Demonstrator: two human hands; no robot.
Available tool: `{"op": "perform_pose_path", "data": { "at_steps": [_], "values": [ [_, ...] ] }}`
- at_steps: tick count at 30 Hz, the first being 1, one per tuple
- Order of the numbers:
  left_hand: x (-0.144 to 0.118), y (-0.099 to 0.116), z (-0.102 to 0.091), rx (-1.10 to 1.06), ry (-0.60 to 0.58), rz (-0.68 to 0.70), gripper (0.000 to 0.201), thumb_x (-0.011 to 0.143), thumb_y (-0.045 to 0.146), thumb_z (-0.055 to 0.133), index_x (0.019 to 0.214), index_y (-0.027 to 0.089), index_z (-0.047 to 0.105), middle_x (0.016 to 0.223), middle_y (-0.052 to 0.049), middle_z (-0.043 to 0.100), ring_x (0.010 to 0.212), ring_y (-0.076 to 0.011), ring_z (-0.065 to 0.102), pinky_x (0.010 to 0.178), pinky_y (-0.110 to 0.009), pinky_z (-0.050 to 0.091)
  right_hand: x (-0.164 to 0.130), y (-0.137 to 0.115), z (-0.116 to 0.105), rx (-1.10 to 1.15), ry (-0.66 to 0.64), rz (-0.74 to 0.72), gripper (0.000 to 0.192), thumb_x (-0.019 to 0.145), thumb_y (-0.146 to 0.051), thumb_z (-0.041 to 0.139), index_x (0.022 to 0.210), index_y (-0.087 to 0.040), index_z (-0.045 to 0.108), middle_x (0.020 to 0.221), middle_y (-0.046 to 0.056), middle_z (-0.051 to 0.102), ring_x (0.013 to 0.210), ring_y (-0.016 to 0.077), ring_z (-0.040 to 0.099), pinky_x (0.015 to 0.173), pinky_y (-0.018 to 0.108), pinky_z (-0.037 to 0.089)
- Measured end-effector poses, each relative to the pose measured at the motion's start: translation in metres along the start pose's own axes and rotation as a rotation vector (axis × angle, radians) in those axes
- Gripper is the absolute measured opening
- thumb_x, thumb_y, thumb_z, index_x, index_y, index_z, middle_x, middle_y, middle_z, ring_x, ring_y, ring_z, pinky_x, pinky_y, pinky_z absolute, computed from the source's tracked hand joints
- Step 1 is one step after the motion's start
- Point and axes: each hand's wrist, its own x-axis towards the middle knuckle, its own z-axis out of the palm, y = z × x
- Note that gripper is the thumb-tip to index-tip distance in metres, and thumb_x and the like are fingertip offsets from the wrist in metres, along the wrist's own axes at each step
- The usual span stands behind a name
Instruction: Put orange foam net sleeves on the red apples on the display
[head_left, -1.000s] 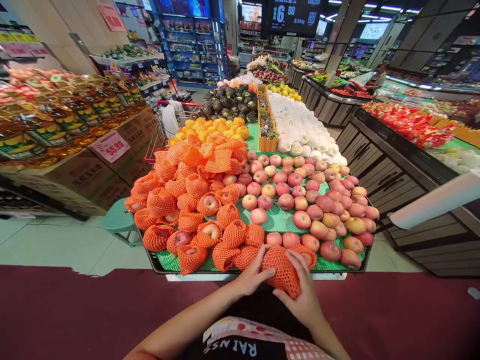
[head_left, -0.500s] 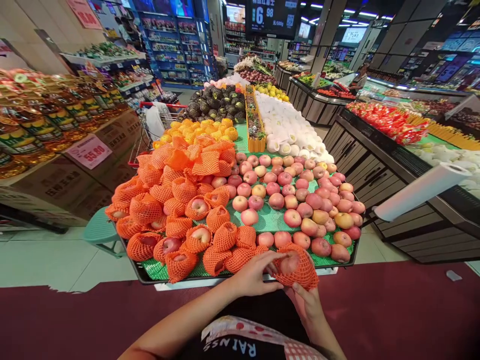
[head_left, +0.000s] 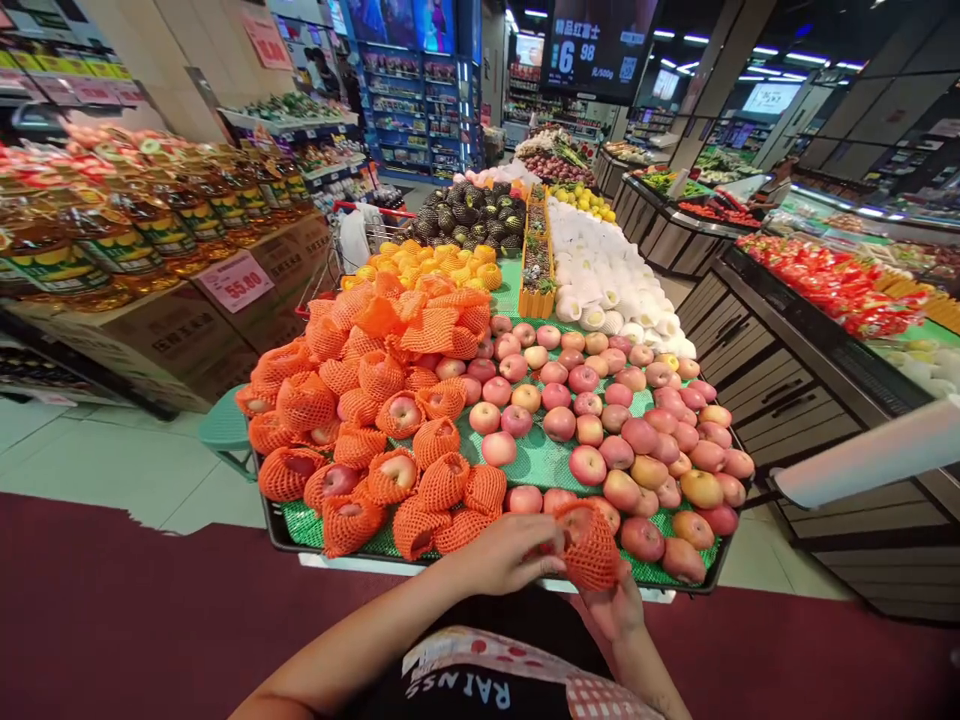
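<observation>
You are holding an apple (head_left: 579, 522) in an orange foam net (head_left: 592, 550) just in front of the near edge of the fruit tray (head_left: 279, 535), close to your body. Your right hand (head_left: 613, 608) is cupping the net from underneath, fingers curled up around its lower side. Your left hand (head_left: 508, 552) is reaching across from the left, its fingertips pinching the net's open rim beside the exposed top of the apple. The apple is sitting partly inside the net, its reddish top showing through the opening.

On the tray, the left half is piled with apples already in orange nets (head_left: 375, 420), while the right half is carrying bare apples (head_left: 637, 440) on a green mat (head_left: 541, 460). Beyond the tray's far end, oranges (head_left: 431, 265) and dark green fruit (head_left: 469, 210) are lying, with white-wrapped fruit (head_left: 600, 275) to their right. A white roll (head_left: 874, 455) is jutting in to the right of the tray. To the tray's left, a price card reading 55.80 (head_left: 235, 281) is hanging on stacked boxes.
</observation>
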Motion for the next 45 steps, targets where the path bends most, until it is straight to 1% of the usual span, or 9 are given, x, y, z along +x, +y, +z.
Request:
{"op": "perform_pose_path", "data": {
  "at_steps": [5,12,19,23,27,32,36,40,45],
  "values": [
    [0.008,-0.027,0.001,0.186,0.205,-0.146,0.024,0.101,0.039,0.053,0.088,0.019,0.061,0.091,-0.004,0.065,0.083,-0.0186,0.059,0.075,-0.027,0.044,0.021,-0.014,0.017,-0.042,-0.068,0.148,0.07,0.057,-0.067,0.085,0.113,-0.027,0.07,0.102,0.008,0.078,0.1,0.0365,0.071,0.091,0.057,0.057],
    [-0.015,-0.047,-0.028,0.336,0.406,-0.255,0.018,0.102,0.035,0.051,0.098,0.021,0.062,0.103,-0.006,0.065,0.095,-0.0204,0.061,0.086,-0.032,0.049,0.094,-0.081,0.063,-1.319,-0.093,-0.38,0.079,0.067,-0.043,0.082,0.137,-0.022,0.052,0.13,0.014,0.064,0.123,0.0389,0.059,0.104,0.053,0.047],
    [-0.042,-0.043,-0.051,0.436,0.573,-0.326,0.019,0.102,0.034,0.049,0.102,0.021,0.062,0.108,-0.008,0.066,0.103,-0.0228,0.063,0.095,-0.038,0.05,0.143,-0.077,0.096,-1.894,-0.266,-0.391,0.078,0.069,-0.037,0.084,0.141,-0.022,0.056,0.131,0.019,0.053,0.108,0.0391,0.063,0.086,0.044,0.049],
    [-0.055,-0.049,-0.055,0.442,0.629,-0.324,0.017,0.102,0.032,0.05,0.101,0.021,0.063,0.11,-0.007,0.067,0.106,-0.0224,0.063,0.097,-0.038,0.05,0.147,-0.057,0.095,-1.842,-0.306,-0.396,0.088,0.072,-0.048,0.083,0.147,-0.018,0.049,0.128,0.019,0.055,0.113,0.0397,0.06,0.093,0.046,0.049],
    [-0.059,-0.063,-0.063,0.515,0.728,-0.32,0.016,0.102,0.031,0.051,0.103,0.022,0.065,0.114,-0.008,0.067,0.11,-0.0239,0.062,0.102,-0.042,0.048,0.135,-0.056,0.082,-1.715,-0.295,-0.419,0.096,0.075,-0.034,0.081,0.156,-0.017,0.034,0.136,0.019,0.053,0.126,0.0396,0.056,0.107,0.05,0.045],
    [-0.054,-0.086,-0.081,0.655,0.832,-0.334,0.015,0.1,0.031,0.054,0.108,0.023,0.064,0.13,-0.01,0.061,0.123,-0.0282,0.055,0.108,-0.05,0.045,0.087,-0.065,0.047,-1.376,-0.395,-0.409,0.091,0.086,-0.041,0.071,0.161,-0.026,0.022,0.166,0.014,0.032,0.155,0.0335,0.027,0.124,0.053,0.031],
    [-0.048,-0.106,-0.098,0.728,0.906,-0.346,0.02,0.099,0.033,0.053,0.112,0.023,0.063,0.132,-0.012,0.059,0.129,-0.0304,0.052,0.112,-0.054,0.043,0.054,-0.046,0.011,-1.146,-0.435,-0.283,0.063,0.095,-0.043,0.059,0.154,-0.029,0.042,0.157,0.011,0.051,0.144,0.0288,0.05,0.118,0.05,0.043],
    [-0.024,-0.121,-0.126,0.854,0.914,-0.36,0.026,0.096,0.036,0.055,0.116,0.021,0.064,0.142,-0.015,0.055,0.136,-0.0339,0.047,0.116,-0.057,0.039,0.045,-0.026,-0.014,-1.18,-0.643,-0.207,0.055,0.086,-0.035,0.07,0.14,-0.027,0.063,0.141,0.012,0.067,0.131,0.034,0.063,0.113,0.051,0.05],
    [0.033,-0.133,-0.183,1.025,0.848,-0.453,0.036,0.091,0.037,0.06,0.12,0.019,0.069,0.164,-0.016,0.036,0.154,-0.0417,0.023,0.119,-0.059,0.032,0.038,-0.031,-0.005,-1.189,-0.492,-0.341,0.045,0.092,-0.036,0.065,0.135,-0.025,0.067,0.137,0.012,0.07,0.127,0.0313,0.066,0.111,0.046,0.052]
  ]
}}
